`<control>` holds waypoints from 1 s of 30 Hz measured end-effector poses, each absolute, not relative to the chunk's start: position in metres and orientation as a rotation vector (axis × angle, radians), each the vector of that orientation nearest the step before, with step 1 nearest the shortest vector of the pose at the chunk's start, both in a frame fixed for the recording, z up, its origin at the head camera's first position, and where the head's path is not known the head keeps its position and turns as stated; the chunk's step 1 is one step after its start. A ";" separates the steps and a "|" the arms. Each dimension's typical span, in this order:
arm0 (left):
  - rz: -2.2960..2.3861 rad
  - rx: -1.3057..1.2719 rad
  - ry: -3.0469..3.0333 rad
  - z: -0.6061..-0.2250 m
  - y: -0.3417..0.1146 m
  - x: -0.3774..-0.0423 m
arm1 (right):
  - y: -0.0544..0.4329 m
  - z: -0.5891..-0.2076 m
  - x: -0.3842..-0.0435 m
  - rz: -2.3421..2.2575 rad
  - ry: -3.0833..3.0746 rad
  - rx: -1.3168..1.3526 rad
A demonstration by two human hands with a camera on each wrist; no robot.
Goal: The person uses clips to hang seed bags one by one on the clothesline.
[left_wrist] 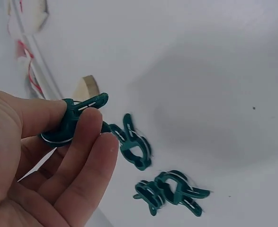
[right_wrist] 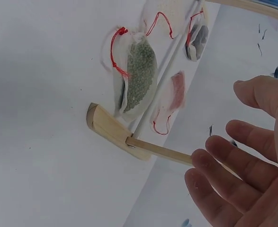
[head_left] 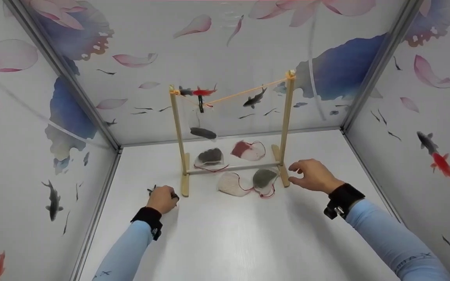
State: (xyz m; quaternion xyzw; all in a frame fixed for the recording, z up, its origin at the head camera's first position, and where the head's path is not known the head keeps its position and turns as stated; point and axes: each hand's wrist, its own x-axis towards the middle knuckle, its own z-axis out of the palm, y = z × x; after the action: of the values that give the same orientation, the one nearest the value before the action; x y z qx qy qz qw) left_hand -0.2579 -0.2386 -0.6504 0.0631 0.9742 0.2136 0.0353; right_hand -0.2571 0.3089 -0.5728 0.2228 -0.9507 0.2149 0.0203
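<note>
My left hand (head_left: 162,199) pinches a dark green plastic clip (left_wrist: 72,120) between thumb and fingers, just above the table left of the wooden stand. Below it on the table lie several more green clips (left_wrist: 176,187). With fingers loosely spread and nothing in them, my right hand (head_left: 314,175) is beside the stand's right foot (head_left: 283,175). An orange string (head_left: 248,93) runs between the two posts. A dark clip (head_left: 200,104) sits on that string, which sags there, and a dark-filled pouch (head_left: 203,133) hangs beneath it.
Under the stand lie a black-filled pouch (head_left: 210,156), a red-filled pouch (head_left: 244,149), a pale pouch (head_left: 233,184) and a green-filled pouch (head_left: 265,178), with red drawstrings. A bar (head_left: 233,168) joins the stand's feet. Printed walls enclose the white table (head_left: 233,242) on three sides.
</note>
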 end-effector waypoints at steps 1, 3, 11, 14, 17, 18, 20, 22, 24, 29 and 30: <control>0.681 0.201 2.989 -0.647 -0.234 -0.258 | 0.308 -0.573 -0.257 0.679 -2.941 0.696; 0.744 0.212 2.969 -0.639 -0.225 -0.257 | 0.306 -0.573 -0.256 0.699 -2.932 0.704; 1.089 0.224 2.767 -0.610 -0.179 -0.250 | 0.294 -0.573 -0.256 0.785 -2.912 0.782; 1.165 0.301 2.743 -0.599 -0.164 -0.250 | 0.290 -0.572 -0.256 0.835 -2.916 0.801; 1.226 0.388 2.748 -0.589 -0.150 -0.249 | 0.286 -0.573 -0.255 0.873 -2.906 0.829; 1.251 0.420 2.752 -0.587 -0.145 -0.249 | 0.285 -0.574 -0.255 0.880 -2.900 0.836; 1.308 0.452 2.738 -0.581 -0.135 -0.249 | 0.281 -0.576 -0.255 0.907 -2.883 0.852; 1.391 0.468 2.685 -0.576 -0.126 -0.248 | 0.276 -0.578 -0.254 0.929 -2.869 0.866; 1.488 0.464 2.602 -0.571 -0.117 -0.247 | 0.270 -0.578 -0.254 0.951 -2.863 0.883; 1.717 0.397 2.342 -0.562 -0.096 -0.246 | 0.249 -0.574 -0.251 0.968 -2.852 0.932; 1.750 0.381 2.297 -0.561 -0.092 -0.246 | 0.244 -0.573 -0.251 0.960 -2.847 0.944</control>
State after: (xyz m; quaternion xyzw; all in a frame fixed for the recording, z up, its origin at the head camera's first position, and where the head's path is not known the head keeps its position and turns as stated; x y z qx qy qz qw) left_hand -0.2465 -0.0917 -0.5608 0.1298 0.7835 0.5969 0.1144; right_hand -0.2507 0.2436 -0.5731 0.2997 -0.9041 0.3047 -0.0039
